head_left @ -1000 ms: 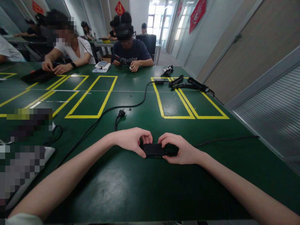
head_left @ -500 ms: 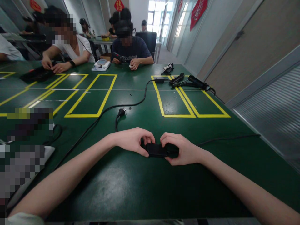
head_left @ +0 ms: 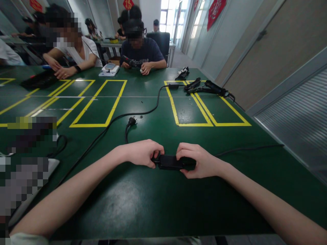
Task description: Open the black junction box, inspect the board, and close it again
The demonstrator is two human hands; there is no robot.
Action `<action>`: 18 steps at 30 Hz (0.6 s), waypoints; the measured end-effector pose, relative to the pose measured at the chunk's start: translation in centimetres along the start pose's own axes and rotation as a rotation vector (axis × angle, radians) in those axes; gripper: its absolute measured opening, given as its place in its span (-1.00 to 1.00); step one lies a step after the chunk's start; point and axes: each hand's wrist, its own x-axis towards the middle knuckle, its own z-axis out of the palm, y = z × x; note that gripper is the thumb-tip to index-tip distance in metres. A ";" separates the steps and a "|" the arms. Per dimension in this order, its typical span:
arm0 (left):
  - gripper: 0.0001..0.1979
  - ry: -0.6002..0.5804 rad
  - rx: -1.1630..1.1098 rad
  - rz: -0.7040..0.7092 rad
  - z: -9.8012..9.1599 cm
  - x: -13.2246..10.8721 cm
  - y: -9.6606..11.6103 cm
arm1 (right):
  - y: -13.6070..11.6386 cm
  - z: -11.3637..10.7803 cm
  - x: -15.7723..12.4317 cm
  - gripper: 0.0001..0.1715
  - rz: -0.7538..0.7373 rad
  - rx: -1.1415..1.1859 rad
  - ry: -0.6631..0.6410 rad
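Low over the near part of the green table (head_left: 158,204) is a black power adapter (head_left: 168,162), lying lengthwise between my hands. Its right end is in my right hand (head_left: 195,160), with fingertips on top and thumb along the near side. My left hand (head_left: 143,153) is curled at the other end, thumb and fingers closed round the short black cable (head_left: 156,160) where it enters the adapter. A black mains plug (head_left: 132,121) rests on the table beyond my left wrist, its prongs pointing right. From behind my right hand a thin black cord (head_left: 250,148) runs to the right edge.
Another black cable (head_left: 122,116) crosses the table towards a small black box (head_left: 174,86) and folded black tools (head_left: 204,87). Yellow tape outlines (head_left: 89,125) mark the surface. Blurred items (head_left: 28,183) lie at the left. Across the table, two people (head_left: 143,51) work with their hands.
My left hand has slid slightly left, off the adapter's end and onto the cable, baring more of the adapter. My right hand keeps its grip.
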 end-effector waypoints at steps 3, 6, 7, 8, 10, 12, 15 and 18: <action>-0.72 -0.008 0.010 -0.002 0.0 0.0 -0.1 | 0.0 0.0 0.0 -0.64 -0.007 0.003 -0.002; -0.71 -0.013 0.002 0.001 0.0 0.0 -0.2 | 0.0 0.1 -0.1 -0.63 -0.013 0.017 0.010; -0.71 -0.016 -0.003 0.000 -0.1 0.1 -0.2 | -0.1 0.1 -0.1 -0.63 -0.010 0.022 0.012; -0.71 -0.017 -0.007 -0.001 -0.1 0.1 -0.2 | -0.1 0.1 -0.1 -0.64 -0.006 0.025 0.013; -0.70 -0.016 -0.008 -0.006 -0.1 0.1 -0.2 | -0.1 0.1 -0.2 -0.64 -0.003 0.025 0.014; -0.70 -0.017 -0.010 -0.010 -0.1 0.1 -0.2 | -0.1 0.2 -0.2 -0.63 -0.007 0.020 0.016; -0.70 -0.017 -0.018 -0.016 -0.1 0.1 -0.2 | -0.1 0.2 -0.2 -0.63 -0.015 0.017 0.017; -0.71 -0.010 -0.025 -0.013 0.0 0.1 -0.3 | 0.0 0.2 -0.2 -0.64 -0.015 0.033 0.014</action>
